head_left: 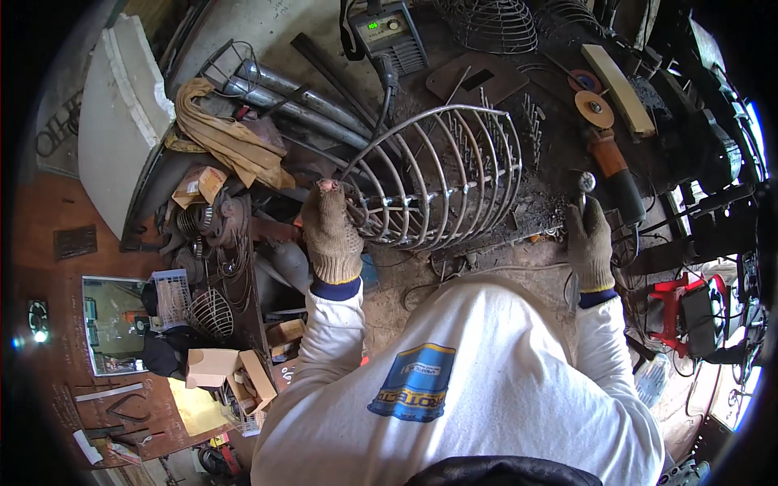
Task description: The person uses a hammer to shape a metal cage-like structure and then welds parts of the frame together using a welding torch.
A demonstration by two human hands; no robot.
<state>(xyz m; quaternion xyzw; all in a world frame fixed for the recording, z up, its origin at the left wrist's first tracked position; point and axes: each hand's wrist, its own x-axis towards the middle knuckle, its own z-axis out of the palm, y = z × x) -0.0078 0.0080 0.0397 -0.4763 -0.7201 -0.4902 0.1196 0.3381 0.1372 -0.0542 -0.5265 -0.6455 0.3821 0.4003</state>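
A cage of bent metal rods lies on its side on the dark workbench, its ribs joined by cross rods. My left hand, in a knitted tan glove with a bare fingertip showing, is closed around the rods at the cage's left end. To the right of the cage, apart from it, my right hand wears a matching glove. It grips what looks like a hammer, with a round metal head above the fist; the handle is mostly hidden. An angle grinder with an orange disc lies just beyond that hand.
A welding machine with a lit display stands at the back. More wire cages sit behind. A wooden block lies right of the grinder. Steel tubes and a tan cloth are at left, a red stool at right.
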